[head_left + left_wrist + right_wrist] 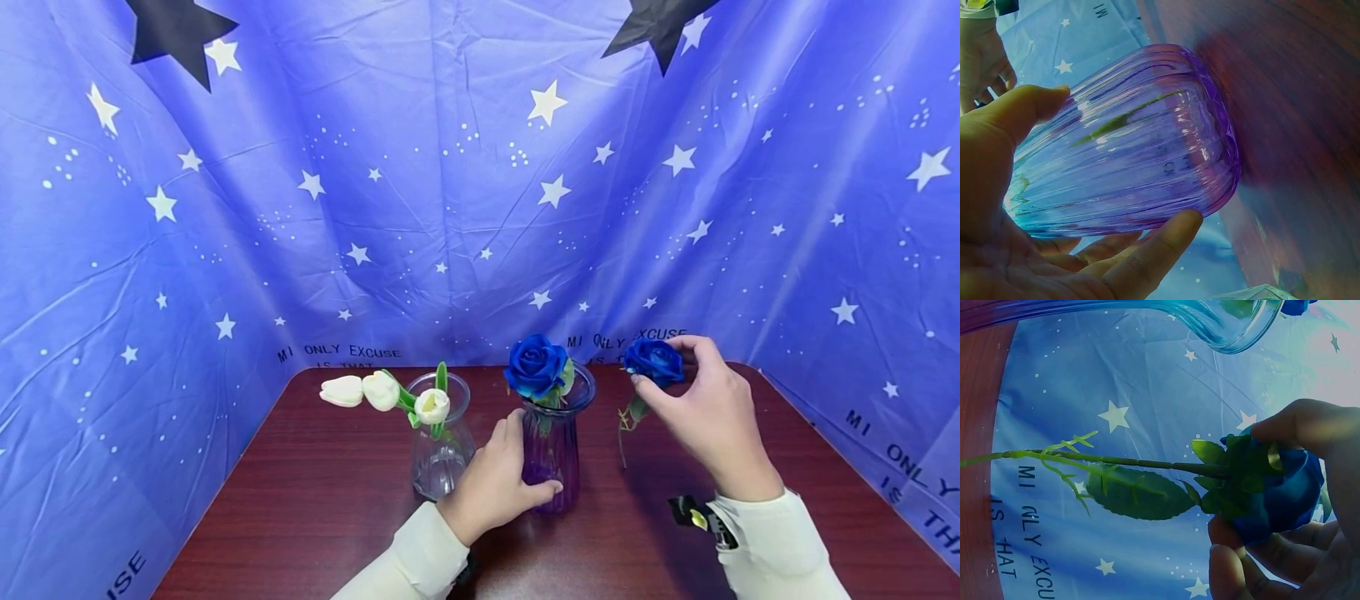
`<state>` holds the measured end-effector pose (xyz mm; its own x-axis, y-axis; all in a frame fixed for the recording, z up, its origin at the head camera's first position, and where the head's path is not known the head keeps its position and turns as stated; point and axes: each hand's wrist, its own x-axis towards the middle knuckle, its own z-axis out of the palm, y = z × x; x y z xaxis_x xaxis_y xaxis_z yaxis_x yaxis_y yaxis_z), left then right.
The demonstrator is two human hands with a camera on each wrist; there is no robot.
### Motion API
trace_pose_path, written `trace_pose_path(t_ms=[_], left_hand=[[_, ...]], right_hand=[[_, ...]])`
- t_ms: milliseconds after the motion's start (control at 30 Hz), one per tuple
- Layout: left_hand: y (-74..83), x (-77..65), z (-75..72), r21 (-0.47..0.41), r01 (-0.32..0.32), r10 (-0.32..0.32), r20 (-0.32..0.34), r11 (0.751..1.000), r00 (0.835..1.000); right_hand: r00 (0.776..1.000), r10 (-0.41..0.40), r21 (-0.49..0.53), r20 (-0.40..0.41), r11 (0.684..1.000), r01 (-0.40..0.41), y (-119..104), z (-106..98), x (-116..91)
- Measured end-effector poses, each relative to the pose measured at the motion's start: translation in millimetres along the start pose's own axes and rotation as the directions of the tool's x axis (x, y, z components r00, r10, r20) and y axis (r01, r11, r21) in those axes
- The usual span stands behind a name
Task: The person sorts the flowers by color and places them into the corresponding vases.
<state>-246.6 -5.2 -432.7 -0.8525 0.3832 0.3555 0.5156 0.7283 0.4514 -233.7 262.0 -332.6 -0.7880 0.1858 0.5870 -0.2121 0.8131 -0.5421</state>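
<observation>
My left hand [501, 483] grips the ribbed purple glass vase [551, 467] around its body, thumb on the near side. One blue rose [537, 367] stands in that vase, its bloom resting over the rim and its green stem [1129, 117] showing through the glass. To the right of the vase, my right hand [712, 408] holds a second blue rose [654, 361] by its bloom between thumb and fingers. In the right wrist view this rose's stem [1147, 462] and serrated leaf [1138, 494] hang free beside the vase.
Left of the purple vase stands a clear glass vase [431, 467] with white tulips [381, 390] leaning left out of it. Both vases are on a dark red wooden table [300, 500]. A blue cloth with stars [465, 208] hangs behind and at both sides.
</observation>
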Motion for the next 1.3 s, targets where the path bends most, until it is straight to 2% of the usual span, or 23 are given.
trace_pose_path(t_ms=[133,267,500,800,1133,1233,1300], left_hand=[[0.0,0.3,0.0,0.003,0.001,-0.001,0.004,1.0,1.0],[0.4,0.4,-0.2,0.005,0.001,-0.001,0.002,1.0,1.0],[-0.2,0.2,0.1,-0.002,0.0,0.0,0.005,1.0,1.0],[-0.5,0.2,0.5,0.002,0.008,-0.008,0.017,1.0,1.0],[-0.1,-0.2,0.3,-0.002,0.01,-0.01,0.018,1.0,1.0],[0.1,-0.2,0.2,-0.003,0.012,-0.012,0.017,1.0,1.0],[0.2,-0.2,0.3,-0.003,0.013,-0.013,0.016,1.0,1.0]], right_hand=[[0.999,-0.012,0.009,-0.033,1.0,0.012,-2,0,0],[0.995,-0.016,0.049,-0.1,0.999,0.021,-6,-4,0],[0.975,0.033,0.148,-0.222,0.989,0.0,-13,-15,-2],[0.923,0.032,0.283,-0.384,0.955,0.085,-22,-26,-5],[0.867,0.065,0.397,-0.494,0.904,0.159,-26,-32,-6],[0.843,0.074,0.44,-0.532,0.875,0.201,-28,-35,-6],[0.826,0.094,0.487,-0.556,0.842,0.232,-30,-36,-5]])
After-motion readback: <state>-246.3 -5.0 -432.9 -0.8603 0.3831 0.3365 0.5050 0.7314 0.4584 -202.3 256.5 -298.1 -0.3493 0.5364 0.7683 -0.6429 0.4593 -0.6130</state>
